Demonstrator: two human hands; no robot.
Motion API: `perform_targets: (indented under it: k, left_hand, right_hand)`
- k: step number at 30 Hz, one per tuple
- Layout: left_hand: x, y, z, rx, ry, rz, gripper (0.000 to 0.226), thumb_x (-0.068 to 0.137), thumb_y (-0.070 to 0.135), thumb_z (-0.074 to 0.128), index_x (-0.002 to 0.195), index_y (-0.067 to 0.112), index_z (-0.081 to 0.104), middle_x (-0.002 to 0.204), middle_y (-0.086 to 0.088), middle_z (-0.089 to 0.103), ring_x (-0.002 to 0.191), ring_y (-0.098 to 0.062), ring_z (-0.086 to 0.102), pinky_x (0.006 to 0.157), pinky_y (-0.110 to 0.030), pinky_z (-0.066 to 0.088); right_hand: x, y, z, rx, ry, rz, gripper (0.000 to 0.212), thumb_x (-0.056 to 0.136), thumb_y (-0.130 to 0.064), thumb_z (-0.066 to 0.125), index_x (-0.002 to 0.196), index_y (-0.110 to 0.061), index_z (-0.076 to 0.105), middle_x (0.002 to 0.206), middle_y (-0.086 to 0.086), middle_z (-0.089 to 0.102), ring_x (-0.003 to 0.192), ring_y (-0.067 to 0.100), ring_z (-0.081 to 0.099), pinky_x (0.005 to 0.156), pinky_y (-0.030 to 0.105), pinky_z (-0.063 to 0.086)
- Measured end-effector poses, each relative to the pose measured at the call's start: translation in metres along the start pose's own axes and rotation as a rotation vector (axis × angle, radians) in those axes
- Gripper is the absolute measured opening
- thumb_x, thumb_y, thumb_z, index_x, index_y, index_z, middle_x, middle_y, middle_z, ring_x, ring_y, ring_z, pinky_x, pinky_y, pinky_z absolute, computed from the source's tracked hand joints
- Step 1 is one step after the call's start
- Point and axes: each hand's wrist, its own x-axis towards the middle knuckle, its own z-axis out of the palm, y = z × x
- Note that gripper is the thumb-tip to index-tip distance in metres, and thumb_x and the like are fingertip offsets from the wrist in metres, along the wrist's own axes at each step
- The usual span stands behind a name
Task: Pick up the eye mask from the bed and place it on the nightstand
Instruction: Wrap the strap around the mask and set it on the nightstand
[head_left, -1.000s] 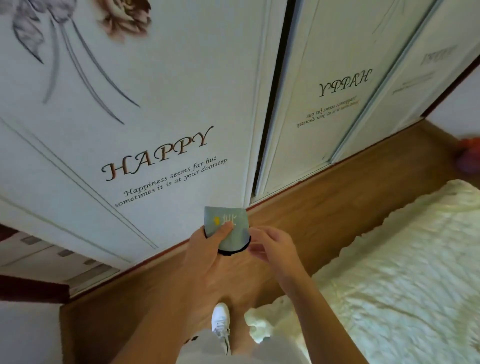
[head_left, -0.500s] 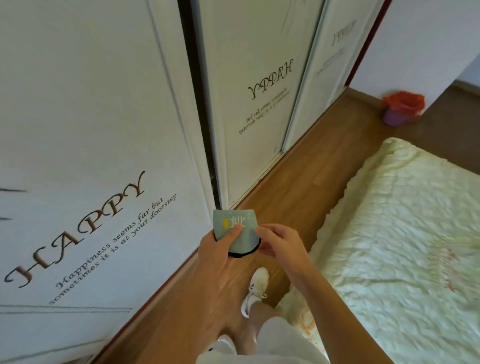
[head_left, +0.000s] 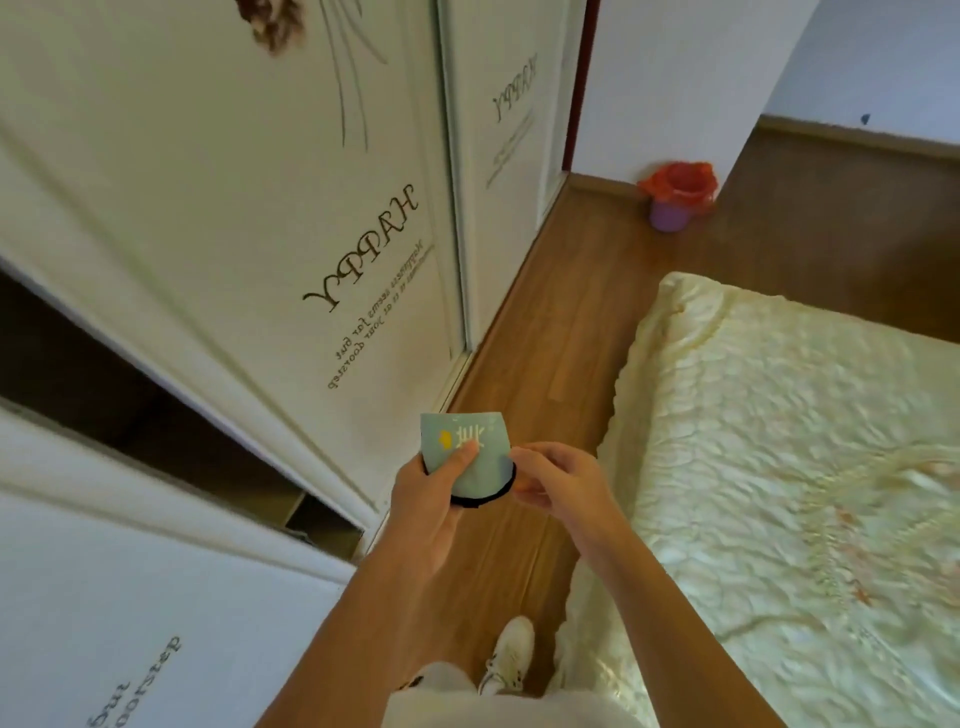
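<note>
The eye mask (head_left: 480, 470) is pale green with a black edge, a yellow mark and white lettering, and looks folded. My left hand (head_left: 431, 499) grips it, thumb pressed on its front, held above the wooden floor. My right hand (head_left: 558, 478) is at the mask's right edge, fingers curled and touching it; whether it grips the mask is unclear. The bed (head_left: 779, 467), covered in a cream quilted spread, lies to the right. No nightstand is in view.
White sliding wardrobe doors (head_left: 270, 218) with "HAPPY" lettering run along the left, one gap open and dark (head_left: 171, 441). A narrow strip of wooden floor (head_left: 550, 322) lies between wardrobe and bed. A small purple bin with a red bag (head_left: 675, 195) stands by the far wall.
The view has swung right along the wardrobe, bringing the bed and bin further into view. Both hands keep the same hold on the mask. My feet have stepped along the floor.
</note>
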Motion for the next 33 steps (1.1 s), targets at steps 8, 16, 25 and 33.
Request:
perform_targets:
  k: [8,16,25,33]
  left_hand:
    - [0.094,0.037,0.091,0.023,-0.148,-0.034,0.041,0.083,0.011,0.071,0.122,0.002,0.06,0.112,-0.019,0.072,0.094,-0.026,0.072,0.07,-0.034,0.062]
    - [0.207,0.07,0.168,0.043,-0.211,-0.096,0.046,0.083,0.009,0.07,0.126,0.002,0.058,0.115,-0.019,0.071,0.101,-0.03,0.07,0.068,-0.033,0.062]
    - [0.371,0.159,0.276,0.071,-0.359,-0.148,0.021,0.086,0.008,0.068,0.107,0.009,0.066,0.089,-0.003,0.079,0.085,-0.018,0.075,0.069,-0.03,0.061]
    - [0.477,0.218,0.362,0.099,-0.402,-0.184,0.023,0.087,0.008,0.067,0.109,0.007,0.064,0.106,-0.013,0.073,0.093,-0.024,0.071,0.076,-0.034,0.061]
  right_hand:
    - [0.09,-0.045,-0.057,0.108,0.088,0.029,0.015,0.091,-0.03,0.07,0.097,-0.018,0.076,0.093,0.013,0.078,0.086,0.018,0.073,0.078,0.034,0.063]
    - [0.202,-0.076,-0.1,0.142,0.192,0.025,0.025,0.09,-0.03,0.07,0.106,-0.012,0.076,0.098,0.015,0.079,0.094,0.028,0.075,0.079,0.03,0.064]
    - [0.375,-0.166,-0.138,0.151,0.308,0.043,0.023,0.091,-0.029,0.07,0.104,-0.011,0.074,0.101,0.02,0.077,0.099,0.031,0.074,0.083,0.033,0.063]
    - [0.489,-0.227,-0.171,0.208,0.363,0.035,0.02,0.09,-0.03,0.07,0.101,-0.014,0.075,0.094,0.017,0.077,0.093,0.026,0.074,0.083,0.036,0.063]
